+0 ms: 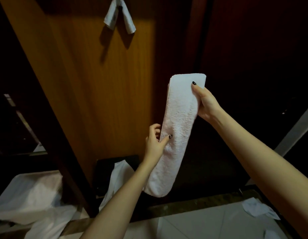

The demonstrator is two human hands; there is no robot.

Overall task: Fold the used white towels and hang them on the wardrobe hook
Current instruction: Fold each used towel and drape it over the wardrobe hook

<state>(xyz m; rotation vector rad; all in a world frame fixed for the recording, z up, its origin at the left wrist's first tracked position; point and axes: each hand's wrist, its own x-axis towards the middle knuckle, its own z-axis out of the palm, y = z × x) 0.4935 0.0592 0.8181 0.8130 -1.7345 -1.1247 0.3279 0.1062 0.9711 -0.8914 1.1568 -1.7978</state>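
Observation:
A white towel [178, 128], folded into a long narrow strip, hangs in front of the wardrobe. My right hand [205, 102] grips its upper end, thumb laid across the front. My left hand [155, 142] pinches its left edge about halfway down, thumb on the front and fingers behind. The lower end dangles free. A smaller folded white towel [119, 16] is draped over the wardrobe hook [119, 5] at the top of the wooden door [98, 83].
More white cloth [29, 197] lies heaped at the lower left, and another white piece [118, 176] hangs over a dark box at the door's foot. Crumpled white paper [258, 209] lies on the tiled floor at the lower right. The dark wardrobe interior fills the right.

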